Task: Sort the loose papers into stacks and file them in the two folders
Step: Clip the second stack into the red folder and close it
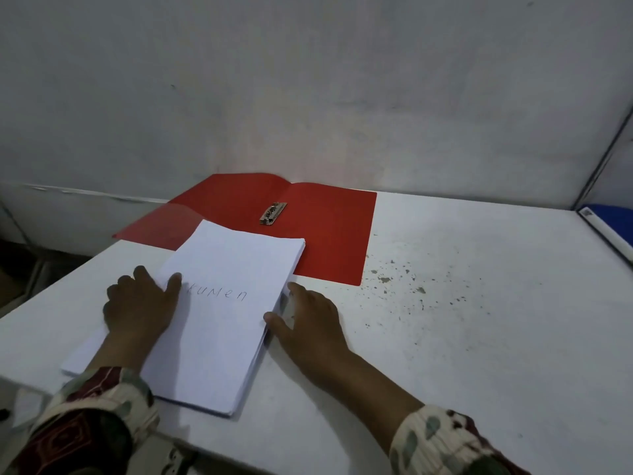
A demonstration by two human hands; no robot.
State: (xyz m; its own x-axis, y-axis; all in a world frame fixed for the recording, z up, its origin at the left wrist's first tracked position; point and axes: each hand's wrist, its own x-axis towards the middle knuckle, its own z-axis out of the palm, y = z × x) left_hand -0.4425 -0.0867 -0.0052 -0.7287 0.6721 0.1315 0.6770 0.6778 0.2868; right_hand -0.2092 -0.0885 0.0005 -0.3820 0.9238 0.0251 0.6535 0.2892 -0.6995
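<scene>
Head view: white table [479, 303] against a grey wall, one stack of papers [219, 323] lying near the front edge, top sheet handwritten. Left hand [137, 303] rests flat on the stack's left part, fingers straight and slightly spread, thumb on the writing; probably pinning the sheets so they don't slide. Right hand [308, 320] sits at the stack's right edge, fingers loosely extended on the table, thumb touching the side of the pile; looks like squaring or steadying the edge, not lifting. Nothing pinched by either hand.

Red folder [325, 234] lies open just behind the stack, and the far corner of the papers overlaps it. Its metal clip [273, 212] sits near the spine, bare, so no sheets are filed yet. Likely next: slide the stack up under the clip.

Blue object [609, 217] at far right edge, partly cut off; could be the second folder, cannot tell.
</scene>
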